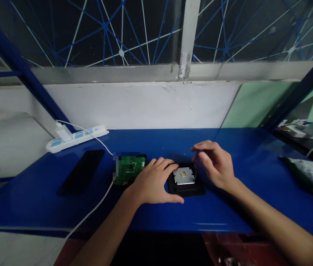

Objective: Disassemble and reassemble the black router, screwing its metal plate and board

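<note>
A black plastic housing (182, 190) lies flat on the blue table, with a silver metal plate (184, 179) set in its middle. My left hand (156, 181) is spread at the housing's left side, thumb and fingers apart, the fingertips touching or very near its edge. At the right side, my right hand (214, 162) has its fingers pinched round a slim screwdriver (196, 166), held upright with its thin shaft down at the plate's right edge. Much of its handle is hidden by the fingers. Just left of my left hand sits a green circuit board (127, 168), partly blurred out.
A black phone-like slab (81, 171) lies on the blue table (151, 218) at left. Behind it is a white power strip (79, 138) with a plugged-in charger (63, 132); its white cable (95, 208) crosses the table. A plastic packet (308, 175) lies at the right.
</note>
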Demonstrator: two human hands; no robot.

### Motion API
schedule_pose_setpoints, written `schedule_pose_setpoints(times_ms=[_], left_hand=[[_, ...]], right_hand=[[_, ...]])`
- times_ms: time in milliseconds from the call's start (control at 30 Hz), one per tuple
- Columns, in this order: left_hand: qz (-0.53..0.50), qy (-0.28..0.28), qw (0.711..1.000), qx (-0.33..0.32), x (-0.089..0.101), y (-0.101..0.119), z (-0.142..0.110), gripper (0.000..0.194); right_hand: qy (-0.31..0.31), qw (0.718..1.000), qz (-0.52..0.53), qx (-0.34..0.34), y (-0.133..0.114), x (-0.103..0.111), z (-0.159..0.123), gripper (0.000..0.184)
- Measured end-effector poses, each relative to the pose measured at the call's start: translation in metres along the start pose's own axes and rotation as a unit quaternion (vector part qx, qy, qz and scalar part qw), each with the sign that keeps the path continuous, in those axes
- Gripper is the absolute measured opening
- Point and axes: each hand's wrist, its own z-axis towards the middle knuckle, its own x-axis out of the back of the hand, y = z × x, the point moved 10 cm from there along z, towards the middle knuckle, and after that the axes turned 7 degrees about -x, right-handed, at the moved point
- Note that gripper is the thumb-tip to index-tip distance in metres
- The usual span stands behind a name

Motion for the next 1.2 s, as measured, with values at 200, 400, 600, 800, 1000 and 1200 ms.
schedule_pose_setpoints(times_ms=[200,400,600,800,1000,1200], left_hand=[[0.008,0.004,1.0,-0.001,-0.002,-0.001,-0.001,0.099],[0.001,0.004,1.0,0.001,-0.001,-0.002,0.0,0.1],[-0.013,-0.011,1.0,0.009,-0.001,-0.003,0.0,0.097],[-0.011,-0.016,1.0,0.008,-0.002,-0.002,0.0,0.095],[-0.008,-0.015,1.0,0.008,-0.001,-0.001,0.001,0.094],[-0.003,-0.012,1.0,0.009,-0.002,-0.003,0.001,0.095]], right_hand=[[0.027,0.999,-0.017,0.04,-0.004,0.0,0.008,0.012],[0.046,0.998,0.038,-0.011,0.004,0.008,0.003,0.019],[-0.006,0.998,0.054,-0.042,-0.003,0.005,-0.002,0.017],[-0.039,0.992,0.108,-0.055,-0.003,-0.002,-0.007,0.021],[-0.003,0.993,0.117,-0.011,-0.002,-0.001,-0.008,0.009],[0.034,0.994,0.094,-0.048,0.0,0.003,-0.008,0.021]])
